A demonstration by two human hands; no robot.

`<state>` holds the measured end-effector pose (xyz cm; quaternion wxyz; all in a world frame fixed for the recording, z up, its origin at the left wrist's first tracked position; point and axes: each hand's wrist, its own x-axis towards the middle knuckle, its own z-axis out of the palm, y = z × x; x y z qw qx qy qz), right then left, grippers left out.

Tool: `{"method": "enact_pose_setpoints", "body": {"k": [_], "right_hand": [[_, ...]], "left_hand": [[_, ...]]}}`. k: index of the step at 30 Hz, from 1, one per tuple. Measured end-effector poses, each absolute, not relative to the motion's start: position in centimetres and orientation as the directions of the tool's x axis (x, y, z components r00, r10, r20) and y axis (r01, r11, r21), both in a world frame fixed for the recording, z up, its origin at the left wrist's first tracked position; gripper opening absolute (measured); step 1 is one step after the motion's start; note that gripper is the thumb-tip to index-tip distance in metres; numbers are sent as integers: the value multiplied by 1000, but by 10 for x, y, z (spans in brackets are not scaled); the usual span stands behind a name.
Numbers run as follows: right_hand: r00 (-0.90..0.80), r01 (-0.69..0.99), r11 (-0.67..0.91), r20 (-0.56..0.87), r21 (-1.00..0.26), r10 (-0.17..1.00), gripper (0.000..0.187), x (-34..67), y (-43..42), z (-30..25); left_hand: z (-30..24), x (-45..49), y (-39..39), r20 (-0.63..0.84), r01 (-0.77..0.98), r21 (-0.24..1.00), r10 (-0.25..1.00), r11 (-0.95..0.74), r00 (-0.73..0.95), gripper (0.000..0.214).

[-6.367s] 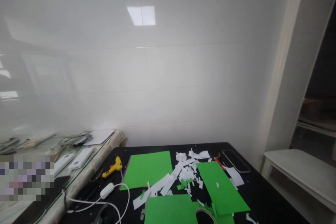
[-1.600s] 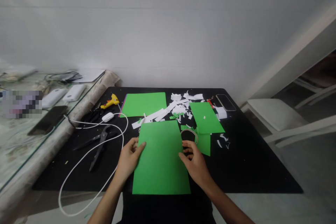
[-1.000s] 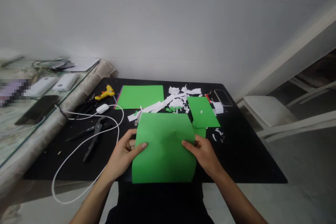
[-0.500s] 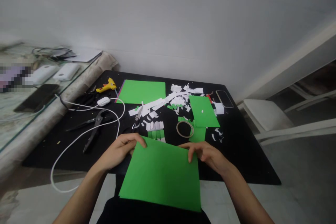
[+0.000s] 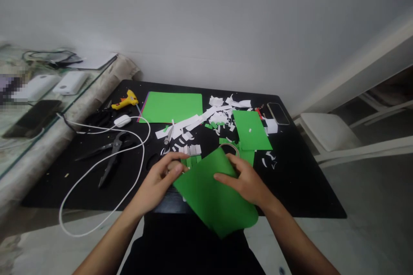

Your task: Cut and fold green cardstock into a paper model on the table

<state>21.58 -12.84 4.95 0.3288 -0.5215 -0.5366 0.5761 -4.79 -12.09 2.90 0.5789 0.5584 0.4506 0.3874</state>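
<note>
A green paper sheet (image 5: pixel 213 197), turned askew and slightly bent, is held over the table's front edge. My right hand (image 5: pixel 248 180) grips it near its upper right side, thumb lying across the face. At the sheet's upper left corner is my left hand (image 5: pixel 159 180), its thumb and fingers apart and not closed on the paper. Just beyond the hands are small folded green and white paper strips (image 5: pixel 193 150). A roll of tape (image 5: pixel 230 148) is partly covered by the sheet. Scissors (image 5: pixel 167 137) lie beyond my left hand.
White paper scraps (image 5: pixel 219 116) litter the black table (image 5: pixel 300 180). Green sheets (image 5: pixel 174 107) lie at the back, another green piece (image 5: pixel 253 131) at right. On the left are a yellow glue gun (image 5: pixel 125 100), large dark-handled pliers-like tool (image 5: pixel 112 157) and looping white cable (image 5: pixel 142 142). A phone (image 5: pixel 278 114) lies far right.
The green sheet has rotated and tilted in my right hand, which moved farther onto it. My left hand has let go of its corner. The camera view has shifted slightly.
</note>
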Motion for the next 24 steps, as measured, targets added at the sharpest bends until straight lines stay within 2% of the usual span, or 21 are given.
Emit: {"method": "enact_pose_setpoints", "body": {"k": [3, 6, 14, 24], "right_hand": [[-87, 92, -262, -270, -961, 959, 39, 229, -135, 42], [-33, 5, -277, -277, -961, 960, 37, 231, -139, 37], [-41, 19, -249, -249, -968, 968, 39, 221, -144, 43], [36, -1, -180, -180, -984, 983, 45, 215, -146, 43]], "left_hand": [[17, -39, -134, -141, -26, 987, 943, 156, 303, 29], [13, -30, -138, -125, -34, 990, 966, 136, 224, 28], [25, -27, -129, -32, 106, 994, 997, 25, 64, 27], [44, -24, -130, 43, 139, 989, 998, -49, 48, 19]]}}
